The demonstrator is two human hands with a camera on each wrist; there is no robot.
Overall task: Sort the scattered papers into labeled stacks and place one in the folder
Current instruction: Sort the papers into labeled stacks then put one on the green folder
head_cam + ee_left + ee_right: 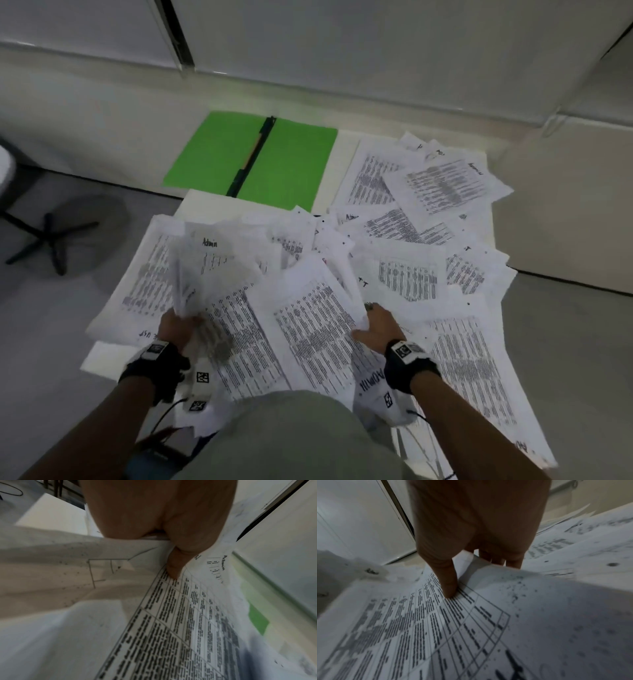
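Papers (404, 274) cover the table from its near edge to the far right corner. The left hand (178, 325) pinches a raised bundle whose top sheet (219, 260) reads "Admin"; the right hand (376, 325) grips another printed sheet (308, 322) by its edge. The open green folder (253, 159) lies at the far left corner. I'd fear loose sheets slipping off the near edge, or mislabelled pages mixing.
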